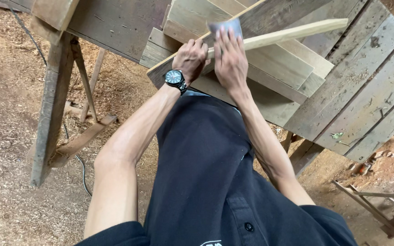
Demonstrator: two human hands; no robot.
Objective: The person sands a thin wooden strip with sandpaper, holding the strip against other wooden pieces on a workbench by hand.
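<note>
While the left hand (190,57) grips the near end of the thin wooden strip (292,33), fingers curled tight around it, wristwatch (174,78) facing the camera, the strip lies across the stacked boards (270,64) on the worktop (365,91) and runs off to the far right.

Far left: sawhorse leg (51,105) standing in sawdust (5,114), with a cable (80,168) trailing across the ground behind it.

Right hand (230,61) sits just right of the left one, palm down, fingers stretched out and close together, pressing a grey sheet of sandpaper (225,26) flat onto the strip. Fingertips reach almost to the sheet's far edge. Only the far part of the sheet shows; the rest is under the hand.

Right of the hands: more weathered planks, bits of debris on them. Another wooden frame (388,200) at near right on the ground.

Risks as I read it:
- Strip is slender and rests only on the board stack. A hard push from the right hand could bow it or skate it sideways if the left grip slackens.
- Bare fingers ride right along the strip's edges, so splinters are likely if a stroke runs off the sheet.
- Boards look loosely fanned, not clamped. Lateral load could shift the stack and drop the strip.
- Cable sits near the sawhorse, a trip hazard if the person steps left.
</note>
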